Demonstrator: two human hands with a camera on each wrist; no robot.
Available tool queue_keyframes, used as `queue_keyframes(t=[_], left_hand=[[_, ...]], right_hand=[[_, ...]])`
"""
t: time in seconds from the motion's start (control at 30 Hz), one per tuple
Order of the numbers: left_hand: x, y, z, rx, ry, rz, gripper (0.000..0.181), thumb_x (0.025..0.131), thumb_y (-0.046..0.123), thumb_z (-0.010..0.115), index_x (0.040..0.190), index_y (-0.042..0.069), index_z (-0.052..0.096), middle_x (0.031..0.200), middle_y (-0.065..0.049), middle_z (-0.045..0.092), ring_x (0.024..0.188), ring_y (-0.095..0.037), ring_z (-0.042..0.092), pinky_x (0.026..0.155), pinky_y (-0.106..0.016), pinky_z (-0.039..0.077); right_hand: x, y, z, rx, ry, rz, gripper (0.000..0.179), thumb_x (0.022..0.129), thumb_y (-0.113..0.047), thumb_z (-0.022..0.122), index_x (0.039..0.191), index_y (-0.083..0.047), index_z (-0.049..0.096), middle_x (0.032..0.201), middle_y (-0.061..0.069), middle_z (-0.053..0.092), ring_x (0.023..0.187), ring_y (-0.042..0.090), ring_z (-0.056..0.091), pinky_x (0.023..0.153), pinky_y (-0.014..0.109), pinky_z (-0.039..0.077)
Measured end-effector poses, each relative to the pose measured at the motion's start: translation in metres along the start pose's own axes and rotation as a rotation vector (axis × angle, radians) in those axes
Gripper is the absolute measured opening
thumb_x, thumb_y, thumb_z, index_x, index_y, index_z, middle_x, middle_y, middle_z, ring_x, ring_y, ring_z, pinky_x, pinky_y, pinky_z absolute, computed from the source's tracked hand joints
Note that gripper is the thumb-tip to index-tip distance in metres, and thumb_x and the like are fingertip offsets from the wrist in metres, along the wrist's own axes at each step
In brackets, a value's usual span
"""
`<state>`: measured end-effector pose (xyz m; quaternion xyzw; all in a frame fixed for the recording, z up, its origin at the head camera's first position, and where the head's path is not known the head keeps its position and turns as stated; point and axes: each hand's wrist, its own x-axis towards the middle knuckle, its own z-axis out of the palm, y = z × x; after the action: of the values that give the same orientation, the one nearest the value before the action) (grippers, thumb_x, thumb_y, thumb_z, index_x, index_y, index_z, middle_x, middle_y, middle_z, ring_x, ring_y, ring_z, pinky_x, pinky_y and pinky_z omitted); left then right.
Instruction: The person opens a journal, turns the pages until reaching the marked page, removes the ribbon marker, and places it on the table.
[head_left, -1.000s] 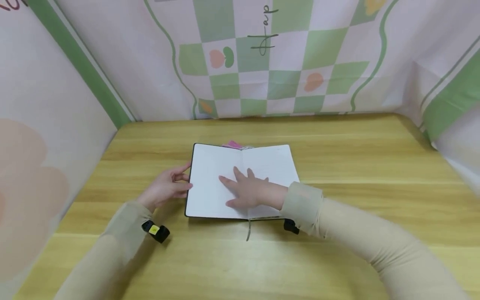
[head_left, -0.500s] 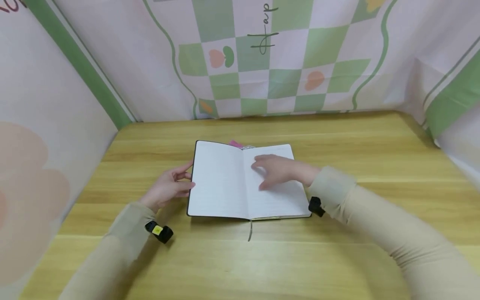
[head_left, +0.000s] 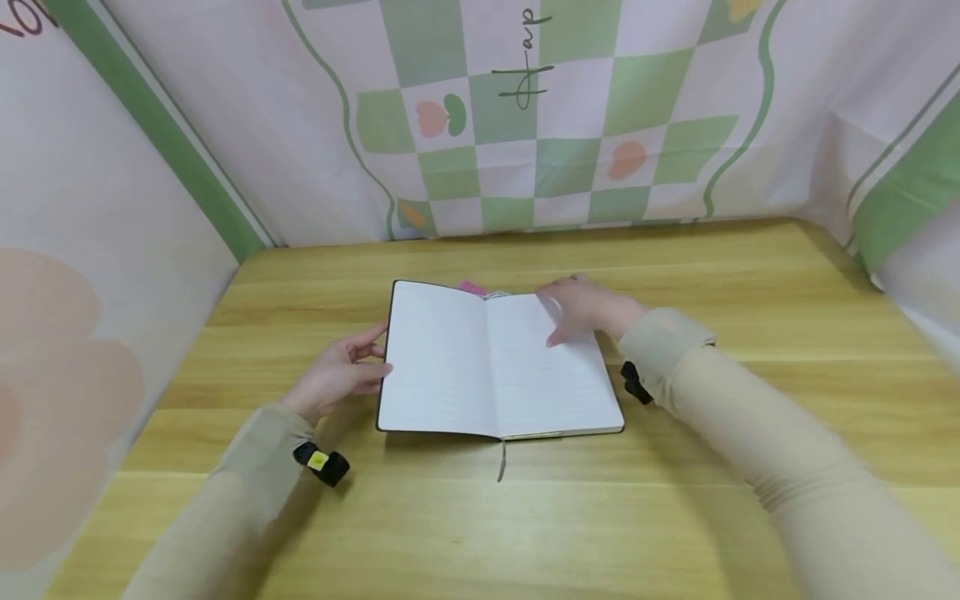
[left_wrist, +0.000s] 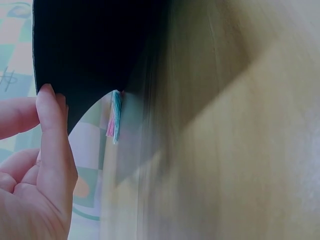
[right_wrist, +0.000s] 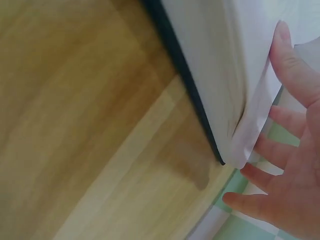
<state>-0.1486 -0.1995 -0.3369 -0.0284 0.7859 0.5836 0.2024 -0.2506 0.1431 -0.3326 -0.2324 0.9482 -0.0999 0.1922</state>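
An open notebook (head_left: 437,367) with faintly lined pages and a dark cover lies on the table, its left side raised. My left hand (head_left: 333,375) pinches the left cover edge, thumb on the page side and fingers behind the dark cover (left_wrist: 82,50). At the upper right corner, my right hand (head_left: 581,308) touches the right page (head_left: 558,383) with spread fingers, the thumb over its face. The right wrist view shows the top pages (right_wrist: 252,120) bowed away from the page block (right_wrist: 210,70), with the fingertips of my right hand (right_wrist: 295,145) right along their edge.
A ribbon bookmark (head_left: 502,462) hangs from the notebook's lower edge. Pink material (head_left: 472,287) shows behind its top; the left wrist view shows a pink and teal tassel (left_wrist: 116,117). A patterned cloth (head_left: 510,167) hangs behind the wooden table (head_left: 480,533).
My right hand has slid from the middle of the spread to the right page's upper right corner. My left hand keeps its grip on the left cover, which has moved slightly right.
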Motion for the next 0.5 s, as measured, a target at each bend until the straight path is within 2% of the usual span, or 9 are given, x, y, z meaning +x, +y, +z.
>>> queue_keyframes(t=[0.13, 0.23, 0.37, 0.5], left_hand=[[0.0001, -0.0003, 0.0003, -0.004, -0.005, 0.003, 0.07, 0.091, 0.003, 0.059, 0.151, 0.02, 0.025, 0.113, -0.007, 0.044, 0.081, -0.01, 0.054, 0.073, -0.023, 0.053], [-0.0005, -0.0001, 0.0006, -0.013, -0.008, 0.003, 0.071, 0.091, 0.002, 0.058, 0.151, 0.02, 0.025, 0.112, -0.006, 0.043, 0.081, -0.01, 0.054, 0.072, -0.023, 0.053], [-0.0011, 0.0009, 0.0008, -0.022, -0.003, 0.002, 0.07, 0.091, 0.002, 0.058, 0.151, 0.019, 0.025, 0.111, -0.006, 0.043, 0.08, -0.01, 0.053, 0.072, -0.023, 0.052], [-0.0012, 0.0006, 0.0005, -0.021, -0.003, -0.001, 0.071, 0.091, 0.002, 0.059, 0.15, 0.02, 0.025, 0.113, -0.007, 0.043, 0.081, -0.009, 0.054, 0.073, -0.023, 0.052]], right_hand=[[0.0033, 0.0023, -0.0014, 0.02, -0.015, 0.041, 0.086, 0.077, -0.029, 0.078, 0.145, -0.002, 0.033, 0.148, 0.024, 0.031, 0.136, 0.05, 0.016, 0.111, 0.06, 0.019], [0.0028, 0.0018, -0.0011, 0.002, 0.004, 0.05, 0.087, 0.076, -0.03, 0.08, 0.145, -0.002, 0.035, 0.148, 0.024, 0.031, 0.137, 0.05, 0.016, 0.11, 0.06, 0.019], [-0.001, 0.0, 0.0013, -0.099, 0.082, 0.017, 0.086, 0.073, -0.035, 0.081, 0.142, -0.003, 0.04, 0.146, 0.025, 0.035, 0.135, 0.048, 0.022, 0.109, 0.061, 0.021], [-0.0058, -0.0002, 0.0048, -0.149, 0.159, -0.017, 0.084, 0.071, -0.037, 0.081, 0.138, -0.003, 0.045, 0.141, 0.025, 0.04, 0.131, 0.045, 0.029, 0.108, 0.06, 0.024]])
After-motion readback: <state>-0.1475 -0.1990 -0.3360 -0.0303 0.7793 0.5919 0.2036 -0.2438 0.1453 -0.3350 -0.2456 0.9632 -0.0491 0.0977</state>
